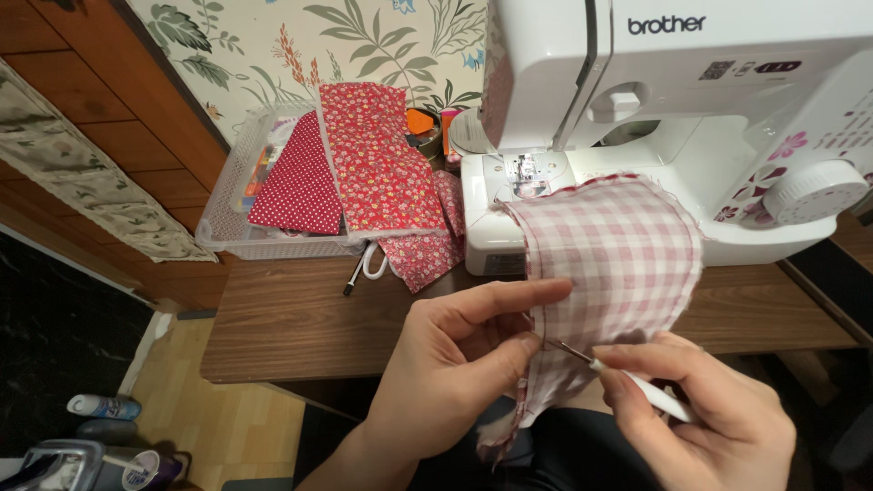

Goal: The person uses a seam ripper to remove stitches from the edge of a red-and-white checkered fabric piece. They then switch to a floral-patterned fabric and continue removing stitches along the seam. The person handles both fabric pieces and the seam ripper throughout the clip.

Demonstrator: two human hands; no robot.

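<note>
- Now we hold a piece of pink checked fabric [609,255] in front of us, between the table edge and our lap; its upper part lies over the base of the white sewing machine [691,100].
- Our left hand [455,355] pinches the edge of the fabric, thumb and forefinger closed together on the seam.
- Our right hand [718,418] has its fingers clamped on a seam ripper [627,375] with a white handle; its thin metal tip touches the fabric just beside our left thumb.
- Behind, on the wooden table [300,318], a clear plastic basket [227,209] holds a red dotted cloth [296,186], and a red flowered cloth [382,173] lies over the basket's rim.
- Down on the floor at the left we see spray cans [105,406], partly cut by the picture border.
</note>
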